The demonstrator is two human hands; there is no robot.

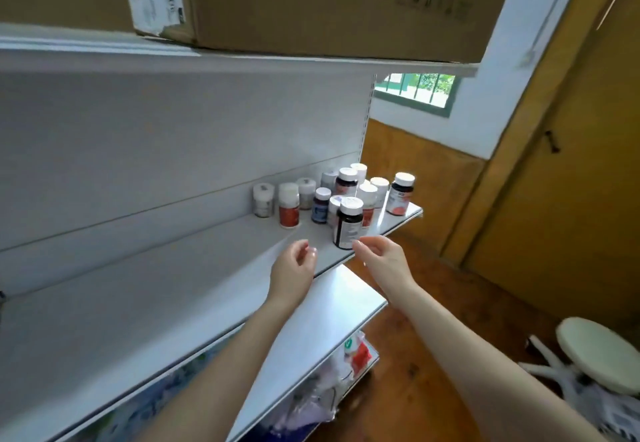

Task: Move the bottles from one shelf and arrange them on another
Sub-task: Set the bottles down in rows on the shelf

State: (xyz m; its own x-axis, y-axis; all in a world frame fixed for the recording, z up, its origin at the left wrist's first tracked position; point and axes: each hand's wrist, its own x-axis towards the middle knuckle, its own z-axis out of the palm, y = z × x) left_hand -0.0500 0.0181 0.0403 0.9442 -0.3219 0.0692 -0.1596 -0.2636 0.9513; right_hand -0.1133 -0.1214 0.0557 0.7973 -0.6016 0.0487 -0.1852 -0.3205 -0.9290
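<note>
Several white-capped pill bottles stand bunched at the right end of a white shelf. Nearest the front edge is a dark bottle with a white label. A red-labelled bottle stands to its left and another dark bottle at the far right corner. My right hand hovers just right of the front dark bottle, its loosely curled fingertips close to the bottle's base and holding nothing. My left hand hangs over the shelf's front edge, fingers relaxed, holding nothing.
A lower white shelf juts out below, with bags and packets beneath it. A cardboard box sits on the top shelf overhead. A round white stool stands on the wooden floor at right, near a yellow door.
</note>
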